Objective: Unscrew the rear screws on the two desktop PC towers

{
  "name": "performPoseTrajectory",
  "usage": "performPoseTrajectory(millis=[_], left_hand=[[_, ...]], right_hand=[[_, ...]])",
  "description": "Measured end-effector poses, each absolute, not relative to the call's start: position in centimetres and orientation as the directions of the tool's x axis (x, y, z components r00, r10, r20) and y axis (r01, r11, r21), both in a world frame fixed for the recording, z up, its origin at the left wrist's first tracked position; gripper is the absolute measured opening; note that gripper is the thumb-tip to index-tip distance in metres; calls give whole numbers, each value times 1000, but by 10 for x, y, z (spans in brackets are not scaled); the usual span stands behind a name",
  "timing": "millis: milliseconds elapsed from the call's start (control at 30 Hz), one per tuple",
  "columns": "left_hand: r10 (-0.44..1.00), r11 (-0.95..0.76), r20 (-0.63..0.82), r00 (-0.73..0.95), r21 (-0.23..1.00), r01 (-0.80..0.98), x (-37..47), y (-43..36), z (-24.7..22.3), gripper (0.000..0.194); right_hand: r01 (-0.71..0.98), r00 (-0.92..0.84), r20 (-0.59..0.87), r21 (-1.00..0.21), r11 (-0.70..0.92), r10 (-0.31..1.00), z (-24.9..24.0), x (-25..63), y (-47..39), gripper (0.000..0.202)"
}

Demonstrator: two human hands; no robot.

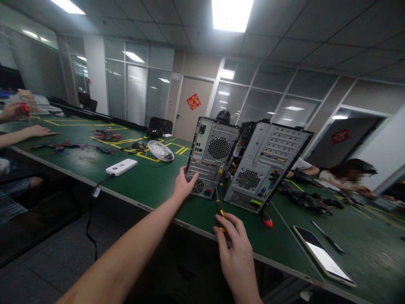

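Note:
A computer tower [207, 162] stands upright on the green table, its rear panel with fan grille and ports facing me. My left hand [184, 184] grips its lower left edge, thumb on the rear panel and fingers around the side. In my right hand [234, 242] is a screwdriver [219, 207] with a black and yellow handle, pinched between thumb and fingers. Its shaft points up to the tower's lower right rear edge; I cannot tell whether the tip touches a screw. Close on the right stands a second computer tower [248, 160], partly open at its side.
A red-tipped tool handle [266, 219] lies beside the second tower. Right of it are a phone [324, 255], a thin dark tool [327, 237] and black cables [306, 199]. Leftward lie a white power bank [122, 167] and a white dish [160, 150]. People sit at both sides.

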State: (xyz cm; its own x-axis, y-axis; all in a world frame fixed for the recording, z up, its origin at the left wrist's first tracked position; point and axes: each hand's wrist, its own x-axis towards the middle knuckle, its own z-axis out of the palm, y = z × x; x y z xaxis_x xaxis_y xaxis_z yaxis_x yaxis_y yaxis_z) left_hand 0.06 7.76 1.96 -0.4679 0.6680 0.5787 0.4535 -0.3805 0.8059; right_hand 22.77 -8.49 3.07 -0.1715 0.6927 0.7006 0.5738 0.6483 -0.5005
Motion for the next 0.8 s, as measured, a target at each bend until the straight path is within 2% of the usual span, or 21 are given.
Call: performPoseTrajectory(millis=[367,800], left_hand=[[684,-367,558,-470,820,440,1,74,23,57],[682,-368,559,-472,820,439,1,74,23,56]], right_hand=[[610,-187,696,-471,637,693,34,227,-90,28],[603,-156,678,-511,612,719,34,229,-88,27]])
